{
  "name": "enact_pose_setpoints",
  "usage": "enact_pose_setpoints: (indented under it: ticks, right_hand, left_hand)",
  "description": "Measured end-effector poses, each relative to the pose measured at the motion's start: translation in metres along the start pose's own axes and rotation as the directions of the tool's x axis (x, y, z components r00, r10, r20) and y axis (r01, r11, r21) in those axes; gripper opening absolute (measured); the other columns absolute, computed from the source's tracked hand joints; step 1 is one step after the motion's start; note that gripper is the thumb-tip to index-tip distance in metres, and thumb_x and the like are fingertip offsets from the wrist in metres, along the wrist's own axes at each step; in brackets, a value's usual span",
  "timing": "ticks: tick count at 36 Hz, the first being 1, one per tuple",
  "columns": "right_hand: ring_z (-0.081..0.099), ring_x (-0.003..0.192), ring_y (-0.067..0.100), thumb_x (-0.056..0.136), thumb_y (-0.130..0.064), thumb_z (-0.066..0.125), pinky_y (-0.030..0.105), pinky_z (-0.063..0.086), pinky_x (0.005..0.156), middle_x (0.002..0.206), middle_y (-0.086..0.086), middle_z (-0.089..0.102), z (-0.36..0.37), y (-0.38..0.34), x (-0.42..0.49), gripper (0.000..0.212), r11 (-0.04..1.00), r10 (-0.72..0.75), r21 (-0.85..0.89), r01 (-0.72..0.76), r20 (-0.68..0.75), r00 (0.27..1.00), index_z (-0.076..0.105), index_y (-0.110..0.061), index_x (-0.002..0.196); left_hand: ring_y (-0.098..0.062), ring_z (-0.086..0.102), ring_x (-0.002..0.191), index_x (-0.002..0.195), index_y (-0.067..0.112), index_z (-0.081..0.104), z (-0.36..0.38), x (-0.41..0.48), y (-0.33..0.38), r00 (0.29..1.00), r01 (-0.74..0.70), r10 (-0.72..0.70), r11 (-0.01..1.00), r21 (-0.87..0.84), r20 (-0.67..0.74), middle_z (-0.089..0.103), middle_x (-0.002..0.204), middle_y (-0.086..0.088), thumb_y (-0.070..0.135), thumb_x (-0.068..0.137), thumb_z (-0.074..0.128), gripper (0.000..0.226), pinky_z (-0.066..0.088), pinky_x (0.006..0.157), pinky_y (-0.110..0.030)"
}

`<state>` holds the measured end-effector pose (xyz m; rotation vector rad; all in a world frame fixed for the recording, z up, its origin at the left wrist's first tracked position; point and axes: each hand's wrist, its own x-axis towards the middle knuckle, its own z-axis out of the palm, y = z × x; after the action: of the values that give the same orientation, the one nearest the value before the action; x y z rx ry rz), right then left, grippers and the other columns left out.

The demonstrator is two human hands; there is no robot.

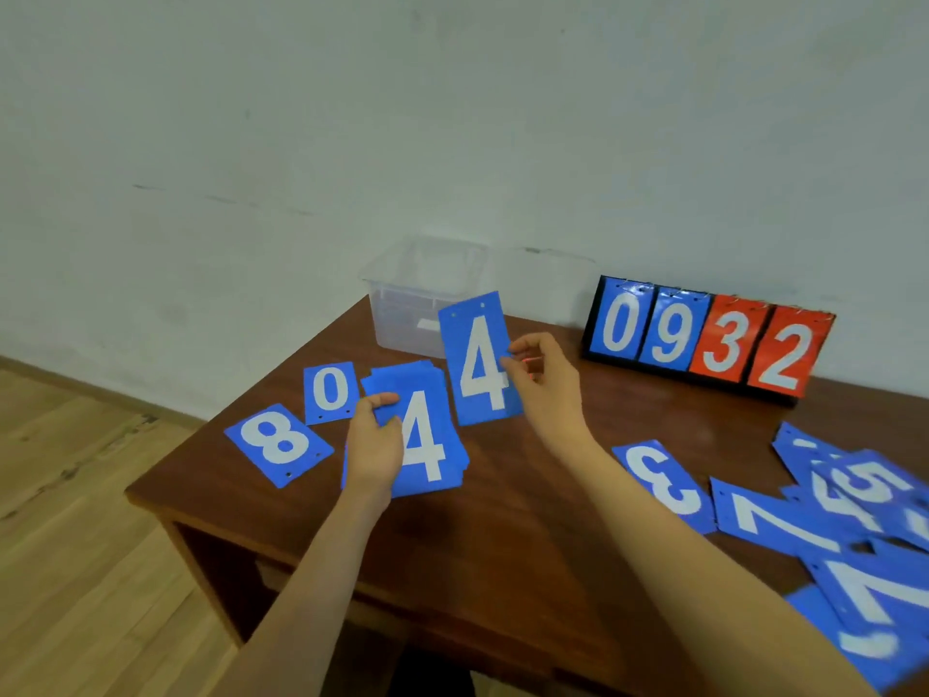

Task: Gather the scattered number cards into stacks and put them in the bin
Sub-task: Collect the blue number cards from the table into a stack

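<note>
right hand (540, 379) thumb and fingertips pinch a blue 4 card (480, 359) by its right edge, upright in front of the clear plastic bin (422, 294). left hand (374, 440) fingers curl round a stack of blue cards (427, 445) (4 on top), beside the 0 card (330, 392) and 8 card (279, 442) lying on the wooden table (502, 520); scattered cards (854, 520) lie at the right.

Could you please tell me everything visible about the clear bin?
The clear bin is a rectangular, open-topped tub of see-through plastic, upright at the table's far edge by the wall. Something pale shows through its front, too blurred to identify. The raised 4 card hides its near right corner; no hand touches it.
</note>
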<state>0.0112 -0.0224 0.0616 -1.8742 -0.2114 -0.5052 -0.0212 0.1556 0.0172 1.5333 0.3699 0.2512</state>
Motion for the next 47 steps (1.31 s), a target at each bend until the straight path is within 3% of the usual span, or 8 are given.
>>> enact_pose_setpoints:
  ticks: [4, 6, 15, 20, 24, 32, 41, 47]
  right_hand:
    - [0.054, 0.075, 0.006, 0.087, -0.012, 0.065, 0.011, 0.045, 0.061, 0.087, -0.005, 0.059, -0.008, -0.003, -0.026, 0.016, 0.995, 0.094, -0.001, -0.095, 0.155, 0.983, 0.054, -0.024, 0.087]
    - [0.053, 0.072, 0.006, 0.086, -0.012, 0.067, 0.010, 0.045, 0.060, 0.085, -0.001, 0.060, -0.009, -0.002, -0.035, 0.013, 0.994, 0.091, -0.077, -0.074, 0.236, 0.968, 0.055, -0.017, 0.090]
    - [0.051, 0.084, 0.010, 0.087, -0.023, 0.066, 0.022, 0.044, 0.076, 0.103, -0.002, 0.053, 0.011, -0.007, -0.042, 0.017, 0.897, -0.028, -0.369, 0.244, 0.503, 0.864, 0.060, -0.016, 0.102]
    - [0.056, 0.102, 0.013, 0.089, -0.023, 0.063, 0.028, 0.049, 0.091, 0.121, 0.000, 0.052, 0.036, 0.000, -0.025, 0.031, 0.939, 0.099, -0.335, 0.076, 0.474, 0.875, 0.054, -0.018, 0.119]
    - [0.047, 0.123, 0.021, 0.087, -0.024, 0.066, 0.031, 0.041, 0.101, 0.138, 0.006, 0.046, 0.057, 0.010, -0.006, 0.052, 0.854, 0.292, -0.511, 0.093, 0.621, 0.728, 0.046, -0.015, 0.134]
    - [0.041, 0.124, 0.030, 0.076, -0.037, 0.077, 0.043, 0.041, 0.102, 0.139, 0.010, 0.038, 0.105, 0.018, 0.011, 0.078, 0.679, 0.494, -0.682, 0.271, 0.698, 0.519, 0.037, -0.013, 0.138]
    - [0.035, 0.125, 0.032, 0.073, -0.048, 0.075, 0.043, 0.039, 0.101, 0.136, 0.013, 0.038, 0.104, 0.024, 0.015, 0.079, 0.567, 0.576, -0.768, 0.298, 0.629, 0.523, 0.042, -0.012, 0.136]
    - [0.053, 0.113, 0.027, 0.088, -0.028, 0.063, 0.034, 0.045, 0.095, 0.123, 0.007, 0.061, 0.057, 0.028, 0.026, 0.032, 0.559, 0.392, -0.781, 0.280, 0.546, 0.740, 0.064, -0.016, 0.119]
  left_hand:
    - [-0.024, 0.067, 0.091, 0.098, 0.021, 0.053, 0.010, -0.016, 0.004, 0.997, 0.069, -0.064, 0.993, -0.101, 0.043, 0.063, 0.106, -0.010, 0.022, 0.095, 0.054, 0.003, 0.055, 0.071, -0.038]
    - [-0.024, 0.068, 0.092, 0.100, 0.016, 0.054, 0.013, -0.023, 0.004, 0.994, 0.103, -0.096, 0.981, -0.165, 0.053, 0.064, 0.105, -0.010, 0.025, 0.092, 0.060, 0.013, 0.057, 0.072, -0.036]
    - [-0.027, 0.064, 0.097, 0.103, 0.015, 0.050, 0.001, -0.032, -0.002, 0.996, 0.078, -0.082, 0.983, -0.164, -0.022, 0.056, 0.115, -0.011, 0.007, 0.092, 0.057, 0.015, 0.056, 0.069, -0.036]
    - [-0.016, 0.061, 0.084, 0.096, 0.021, 0.051, -0.018, -0.027, -0.005, 0.991, 0.027, -0.052, 0.981, -0.194, -0.126, 0.056, 0.099, 0.000, 0.003, 0.095, 0.048, 0.018, 0.053, 0.060, -0.030]
    - [-0.011, 0.056, 0.070, 0.098, 0.019, 0.057, -0.039, -0.019, -0.011, 0.982, -0.050, 0.023, 0.989, -0.142, -0.190, 0.055, 0.090, 0.002, 0.000, 0.095, 0.042, 0.024, 0.045, 0.051, -0.023]
    - [-0.011, 0.046, 0.058, 0.095, 0.015, 0.063, -0.067, -0.001, -0.015, 0.968, 0.001, -0.035, 0.991, -0.136, -0.249, 0.051, 0.082, -0.001, -0.007, 0.087, 0.038, 0.034, 0.037, 0.038, -0.014]
    - [-0.014, 0.058, 0.071, 0.098, 0.017, 0.062, -0.066, 0.001, -0.019, 0.968, 0.066, -0.102, 0.985, -0.157, -0.230, 0.057, 0.092, 0.000, -0.003, 0.090, 0.040, 0.031, 0.045, 0.049, -0.023]
    - [-0.014, 0.060, 0.074, 0.104, 0.021, 0.056, -0.053, -0.007, -0.017, 0.985, 0.076, -0.093, 0.990, -0.115, -0.144, 0.055, 0.091, 0.004, 0.002, 0.094, 0.041, 0.027, 0.048, 0.057, -0.029]
